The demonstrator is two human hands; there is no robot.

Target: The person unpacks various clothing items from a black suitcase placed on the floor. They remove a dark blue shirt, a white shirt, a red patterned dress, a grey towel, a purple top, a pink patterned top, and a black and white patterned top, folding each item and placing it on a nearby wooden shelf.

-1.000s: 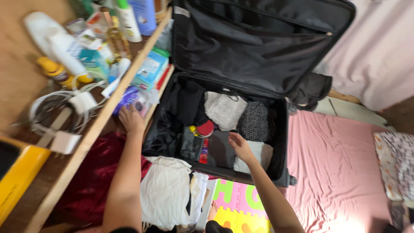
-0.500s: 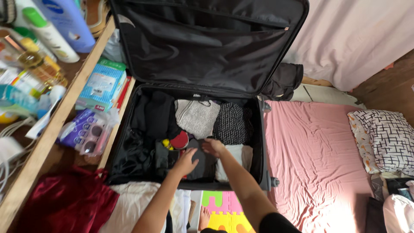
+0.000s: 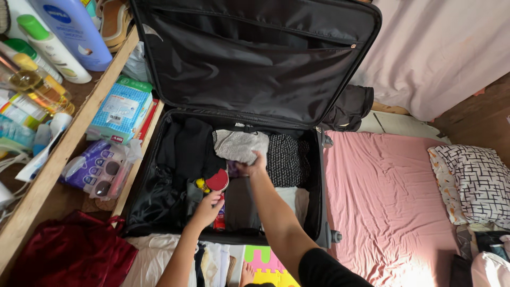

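So, open black suitcase (image 3: pixel 159 175) on floor, lid (image 3: pixel 255 58) propped up away from the camera, long axis runs left-right in frame. Both hands inside the main compartment.

L hand (image 3: pixel 206 210) at lower middle of case, fingers curled round a slim red item (image 3: pixel 219 215); looks like a pinch grip, partly closed. Item's long axis runs roughly near-far, top end twd lid, lower end twd the near wall. Just above the hand: round red disc (image 3: pixel 217 180), tilted, flat face up-ish, touching or just beside fingertips, can't tell which. Small yellow thing (image 3: pixel 201 184) just left of disc.

R hand (image 3: pixel 253 163) further in, reaching from lower right, forearm diagonal across case. Fingers closed on edge of grey knit (image 3: pixel 239 144), thumb side down. Grey knit folded, lies at back middle, long axis left-right.

Around: black clothes (image 3: pixel 183 149) left part of case, black-white patterned cloth (image 3: pixel 286 158) just right of grey knit, pale cloth (image 3: pixel 293 199) below that.

Outside case: wooden shelf (image 3: pixel 58 159) left w/ bottles (image 3: pixel 64 37), blue-white packet (image 3: pixel 119 109), pouch w/ sunglasses (image 3: pixel 98 172). Dark red cloth (image 3: pixel 69 252) lower left. White cloth (image 3: pixel 151 260) near edge of case, coloured foam mat (image 3: pixel 268 266) by it. Pink mattress (image 3: pixel 393 202) right, checked pillow (image 3: pixel 475 180) far right, dark bundle (image 3: pixel 348 109) by lid corner.
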